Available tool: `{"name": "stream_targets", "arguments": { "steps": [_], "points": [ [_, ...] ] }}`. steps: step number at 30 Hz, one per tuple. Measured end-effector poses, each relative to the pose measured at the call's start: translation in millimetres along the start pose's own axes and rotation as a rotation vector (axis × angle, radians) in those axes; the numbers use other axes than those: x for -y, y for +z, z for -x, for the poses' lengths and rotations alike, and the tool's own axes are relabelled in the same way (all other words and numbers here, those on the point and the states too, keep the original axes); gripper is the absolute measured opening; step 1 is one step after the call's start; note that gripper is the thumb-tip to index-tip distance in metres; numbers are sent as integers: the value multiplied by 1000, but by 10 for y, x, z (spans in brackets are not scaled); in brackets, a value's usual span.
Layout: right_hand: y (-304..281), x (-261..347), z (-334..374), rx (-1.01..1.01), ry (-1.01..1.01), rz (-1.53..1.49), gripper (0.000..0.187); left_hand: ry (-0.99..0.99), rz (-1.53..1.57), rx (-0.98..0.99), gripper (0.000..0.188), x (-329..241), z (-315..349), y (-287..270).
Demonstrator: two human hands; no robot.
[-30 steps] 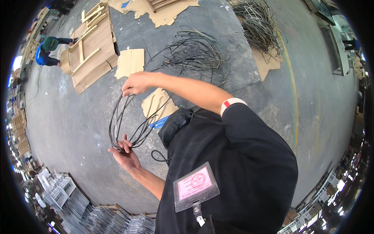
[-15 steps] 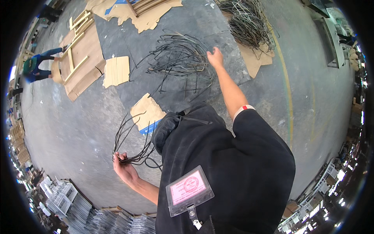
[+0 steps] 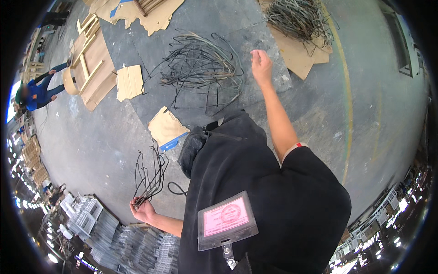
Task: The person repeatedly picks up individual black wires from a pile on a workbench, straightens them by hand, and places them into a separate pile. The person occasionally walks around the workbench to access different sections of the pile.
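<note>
My left hand (image 3: 144, 212) is closed around the lower ends of a loose bundle of thin dark wires (image 3: 150, 176), whose bent tips fan out above it. My right arm reaches forward, and my right hand (image 3: 262, 65) hovers just right of a tangled heap of dark wires (image 3: 200, 64) on the floor, apart from it. Its fingers are curled together; whether anything thin sits between them I cannot make out. A dark loop of wire (image 3: 175, 188) shows beside my black clothing, its other end hidden.
A second wire heap (image 3: 299, 20) lies on cardboard (image 3: 296, 59) at the far right. Two cardboard pieces (image 3: 129, 82) (image 3: 165, 127) lie left of the near heap. Wooden frames (image 3: 86, 59) rest on brown sheeting, with a person (image 3: 39, 93) beside them. Stacked grey parts (image 3: 127, 244) stand lower left.
My right hand has drawn away from the heap's edge, and its fingers have curled in. The bundle in my left hand has swung more upright. The person at far left has straightened up.
</note>
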State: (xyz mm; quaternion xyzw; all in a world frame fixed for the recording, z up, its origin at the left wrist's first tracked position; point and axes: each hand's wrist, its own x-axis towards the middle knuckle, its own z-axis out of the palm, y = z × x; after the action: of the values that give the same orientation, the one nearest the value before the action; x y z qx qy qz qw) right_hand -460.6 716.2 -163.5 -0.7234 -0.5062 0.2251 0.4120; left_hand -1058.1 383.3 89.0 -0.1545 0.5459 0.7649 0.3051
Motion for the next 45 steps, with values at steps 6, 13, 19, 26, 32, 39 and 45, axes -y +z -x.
{"name": "stream_targets", "arguments": {
  "steps": [6, 13, 19, 26, 32, 39, 45],
  "points": [
    [364, -581, -157, 874, 642, 33, 82, 30, -34, -29, 10, -86, 54, 42],
    [542, -1384, 485, 911, 607, -163, 50, 95, -26, -72, 14, -42, 364, -114],
    [508, -829, 859, 453, 468, -99, 33, 38, -13, -34, 19, 121, 567, 13],
    [257, -660, 811, 539, 617, -376, 29, 59, -39, -47, 19, 55, 572, 172],
    [326, -905, 1672, 591, 1036, -814, 37, 39, -44, -45, 19, 3, 330, 135],
    [78, -320, 1788, 350, 662, -708, 25, -72, -16, 38, 17, -175, -310, 181],
    [-557, 214, 1862, 323, 287, -259, 19, -2, -35, 160, 17, -454, -693, -17]
  ]
}}
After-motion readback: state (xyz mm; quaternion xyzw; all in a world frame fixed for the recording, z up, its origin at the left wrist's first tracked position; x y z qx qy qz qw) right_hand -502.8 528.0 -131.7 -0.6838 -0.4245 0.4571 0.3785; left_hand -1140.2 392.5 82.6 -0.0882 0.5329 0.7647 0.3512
